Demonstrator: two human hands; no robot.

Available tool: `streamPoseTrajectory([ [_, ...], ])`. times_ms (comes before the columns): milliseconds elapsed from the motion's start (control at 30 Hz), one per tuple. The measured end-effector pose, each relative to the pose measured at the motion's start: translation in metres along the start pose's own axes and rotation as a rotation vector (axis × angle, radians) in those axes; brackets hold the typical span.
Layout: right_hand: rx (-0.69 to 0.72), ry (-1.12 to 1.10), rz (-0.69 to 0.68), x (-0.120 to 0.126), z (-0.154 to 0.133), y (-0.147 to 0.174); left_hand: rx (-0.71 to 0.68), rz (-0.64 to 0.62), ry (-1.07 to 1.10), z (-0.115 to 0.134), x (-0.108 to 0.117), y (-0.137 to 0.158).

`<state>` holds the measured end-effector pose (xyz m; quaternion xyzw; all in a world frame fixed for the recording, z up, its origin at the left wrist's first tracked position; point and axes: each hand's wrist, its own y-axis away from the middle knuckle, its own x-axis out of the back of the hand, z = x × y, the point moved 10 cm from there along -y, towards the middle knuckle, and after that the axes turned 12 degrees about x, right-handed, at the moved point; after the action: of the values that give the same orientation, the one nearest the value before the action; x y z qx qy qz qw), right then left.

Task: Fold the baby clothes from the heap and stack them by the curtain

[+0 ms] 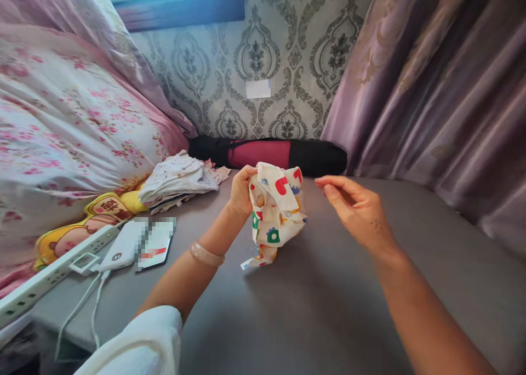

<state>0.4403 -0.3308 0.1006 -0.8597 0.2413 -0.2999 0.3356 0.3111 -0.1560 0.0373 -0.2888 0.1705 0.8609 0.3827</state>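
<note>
My left hand (242, 191) is closed on the upper left edge of a small white printed garment (273, 236). Red, green, blue and orange shapes cover the cloth, and a round snap shows on it. It hangs crumpled above the grey surface, a narrow strip dangling at the bottom. To the right of the cloth, apart from it, my right hand (355, 208) is held in the air with nothing in it. Its fingers are loosely stretched, the thumb a little below them.
Folded clothes (178, 180) are piled at the left, near a yellow plush toy (109, 210). Closer in lie a power strip (53, 268), a white power bank (123, 246) with cables, and a phone (158, 243). A black and maroon rolled bag (263, 154) lies along the wall.
</note>
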Motion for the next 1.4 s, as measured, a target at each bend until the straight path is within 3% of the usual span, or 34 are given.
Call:
streamPoseTrajectory([
  [133,0.233,0.044,-0.064,-0.007,-0.042,-0.016,0.039,-0.096,-0.017,-0.022,-0.032,0.009],
  [300,0.255,0.089,-0.191,-0.024,-0.043,-0.014,0.139,-0.171,-0.033,-0.042,-0.049,0.014],
  [700,0.213,0.291,-0.174,-0.008,-0.015,-0.020,0.079,-0.071,-0.152,-0.033,-0.007,0.013],
  [1000,0.037,0.245,-0.522,-0.037,-0.002,-0.016,0.068,-0.060,-0.313,-0.035,-0.004,0.027],
  [1067,0.021,0.216,-0.529,-0.039,0.000,-0.016,0.055,-0.030,-0.307,-0.035,0.000,0.029],
  [1200,0.003,0.232,-0.413,-0.031,0.004,-0.021,-0.036,0.128,-0.283,-0.029,0.019,0.042],
  [1400,0.001,0.269,-0.295,-0.023,0.009,-0.027,-0.207,0.445,-0.472,-0.028,0.042,0.098],
])
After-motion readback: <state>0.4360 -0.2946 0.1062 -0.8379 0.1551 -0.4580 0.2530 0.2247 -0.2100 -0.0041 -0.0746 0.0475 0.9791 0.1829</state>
